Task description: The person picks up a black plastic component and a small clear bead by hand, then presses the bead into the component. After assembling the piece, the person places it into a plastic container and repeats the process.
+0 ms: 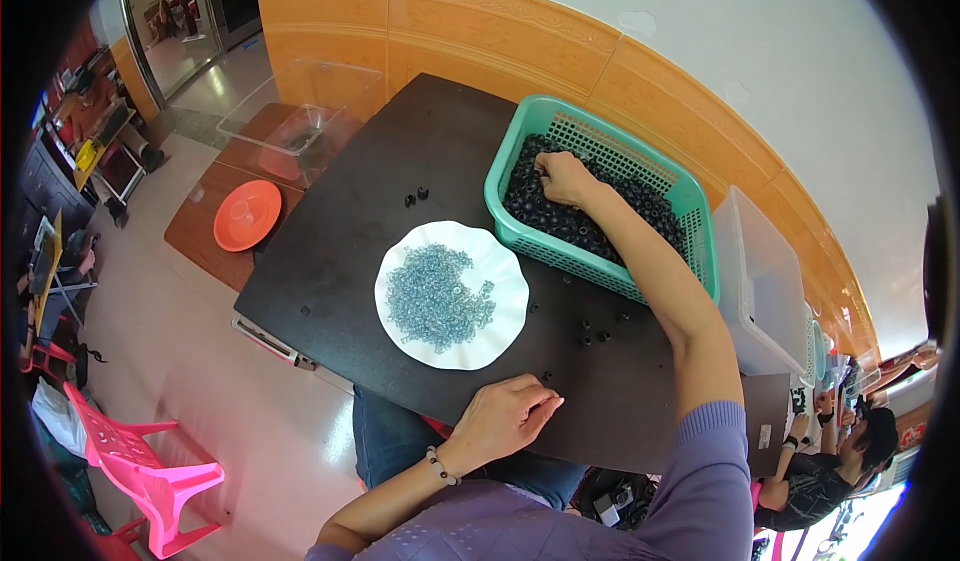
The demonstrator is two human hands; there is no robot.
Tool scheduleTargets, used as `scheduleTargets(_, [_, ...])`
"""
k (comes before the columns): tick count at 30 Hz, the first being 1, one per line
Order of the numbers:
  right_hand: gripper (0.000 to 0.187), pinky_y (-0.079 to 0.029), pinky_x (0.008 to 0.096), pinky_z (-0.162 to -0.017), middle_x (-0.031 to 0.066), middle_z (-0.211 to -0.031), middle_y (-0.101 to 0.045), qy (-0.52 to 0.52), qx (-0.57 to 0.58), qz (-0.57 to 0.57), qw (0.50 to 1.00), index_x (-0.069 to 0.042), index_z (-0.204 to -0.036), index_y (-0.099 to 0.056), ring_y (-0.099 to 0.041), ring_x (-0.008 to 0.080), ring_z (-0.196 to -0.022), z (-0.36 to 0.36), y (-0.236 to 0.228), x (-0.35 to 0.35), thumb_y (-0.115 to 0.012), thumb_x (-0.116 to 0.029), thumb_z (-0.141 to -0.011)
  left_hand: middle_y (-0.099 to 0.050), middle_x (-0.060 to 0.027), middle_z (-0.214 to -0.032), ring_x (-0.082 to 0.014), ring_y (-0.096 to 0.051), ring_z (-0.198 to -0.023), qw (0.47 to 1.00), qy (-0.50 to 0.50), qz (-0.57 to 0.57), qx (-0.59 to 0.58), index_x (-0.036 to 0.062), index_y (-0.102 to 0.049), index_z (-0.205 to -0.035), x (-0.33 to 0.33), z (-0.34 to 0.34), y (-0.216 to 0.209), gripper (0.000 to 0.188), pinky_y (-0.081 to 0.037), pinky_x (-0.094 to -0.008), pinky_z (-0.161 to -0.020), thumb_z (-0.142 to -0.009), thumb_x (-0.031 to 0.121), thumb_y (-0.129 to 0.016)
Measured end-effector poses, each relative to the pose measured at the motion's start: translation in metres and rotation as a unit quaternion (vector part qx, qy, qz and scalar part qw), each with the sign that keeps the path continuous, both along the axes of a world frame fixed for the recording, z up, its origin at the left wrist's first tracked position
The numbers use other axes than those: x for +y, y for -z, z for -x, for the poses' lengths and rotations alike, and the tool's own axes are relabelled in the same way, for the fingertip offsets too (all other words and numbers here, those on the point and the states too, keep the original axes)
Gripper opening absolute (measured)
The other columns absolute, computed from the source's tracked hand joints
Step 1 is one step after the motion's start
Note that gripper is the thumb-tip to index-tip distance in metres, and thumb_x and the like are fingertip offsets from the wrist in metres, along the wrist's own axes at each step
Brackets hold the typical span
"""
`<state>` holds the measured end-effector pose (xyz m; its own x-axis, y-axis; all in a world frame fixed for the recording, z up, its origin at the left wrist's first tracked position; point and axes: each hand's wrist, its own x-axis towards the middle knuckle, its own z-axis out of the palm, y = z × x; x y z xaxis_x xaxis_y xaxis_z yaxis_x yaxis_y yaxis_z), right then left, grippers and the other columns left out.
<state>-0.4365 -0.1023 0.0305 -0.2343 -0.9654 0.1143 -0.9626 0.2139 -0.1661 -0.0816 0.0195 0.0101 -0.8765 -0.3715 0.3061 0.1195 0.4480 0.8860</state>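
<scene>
A green plastic basket (pixel 506 216) holds a heap of small black ring-like parts (pixel 560 226). My right hand (pixel 568 179) reaches into it with fingers curled down among the parts; its fingertips are partly hidden, so what they pinch is unclear. At the table's near edge rests my left hand (pixel 505 416), a beaded bracelet on its wrist. Its fingers are curled in toward the thumb, and anything between them is too small or hidden to name. Just beyond it lies a white wavy-rimmed plate (pixel 500 291) with many tiny clear bluish pieces (pixel 435 296) spread on it.
Loose black parts (pixel 588 340) lie on the dark table (pixel 330 261), several right of the plate and a few behind it. An orange plate (pixel 247 215) and a clear box (pixel 300 126) stand on a lower table. Another clear bin (pixel 765 281) sits right of the basket. Another person (pixel 840 471) works at far right.
</scene>
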Motion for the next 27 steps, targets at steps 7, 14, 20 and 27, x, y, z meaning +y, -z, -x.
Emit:
scheduleTargets(7, [0.016, -0.049, 0.0413, -0.079, 0.016, -0.086, -0.066, 0.041, 0.094, -0.149, 0.984, -0.002, -0.091, -0.06, -0.062, 0.0353, -0.089, -0.011, -0.021, 0.011, -0.051, -0.006, -0.079, -0.063, -0.0077, -0.077, -0.0188, -0.058, -0.05, 1.0, -0.012, -0.001, 0.014, 0.0026, -0.069, -0.084, -0.001, 0.001, 0.003, 0.012, -0.045, -0.0283, -0.048, -0.084, 0.014, -0.067])
scheduleTargets(14, [0.017, -0.05, 0.035, -0.069, 0.0105, -0.08, -0.067, 0.062, -0.191, -0.03, 0.979, -0.003, -0.09, -0.068, -0.063, 0.0211, -0.075, 0.018, -0.024, 0.035, -0.059, -0.016, -0.084, -0.064, -0.0082, -0.076, -0.0189, -0.058, -0.051, 1.0, -0.01, -0.003, 0.009, 0.002, -0.069, -0.084, 0.0, 0.001, 0.002, 0.012, -0.045, -0.0279, -0.048, -0.084, 0.014, -0.067])
scheduleTargets(20, [0.02, -0.049, 0.0223, -0.059, 0.0012, -0.077, -0.061, 0.142, -0.431, 0.063, 0.889, -0.001, -0.095, -0.067, -0.054, 0.0082, -0.065, 0.02, -0.039, 0.043, -0.058, -0.019, -0.09, -0.064, -0.0077, -0.076, -0.0171, -0.057, -0.05, 1.0, -0.013, -0.005, 0.001, 0.0017, -0.069, -0.084, 0.001, 0.002, 0.001, 0.013, -0.043, -0.0269, -0.047, -0.085, 0.014, -0.067])
scheduleTargets(27, [0.015, -0.056, 0.0231, -0.057, 0.0011, -0.072, -0.057, 0.17, -0.552, 0.008, 0.817, 0.001, -0.089, -0.065, -0.057, 0.0094, -0.063, 0.022, -0.041, 0.049, -0.063, -0.015, -0.088, -0.064, -0.0082, -0.077, -0.0168, -0.055, -0.05, 1.0, -0.013, -0.008, -0.004, 0.0013, -0.069, -0.086, 0.001, 0.001, 0.0, 0.014, -0.043, -0.0264, -0.047, -0.085, 0.015, -0.066])
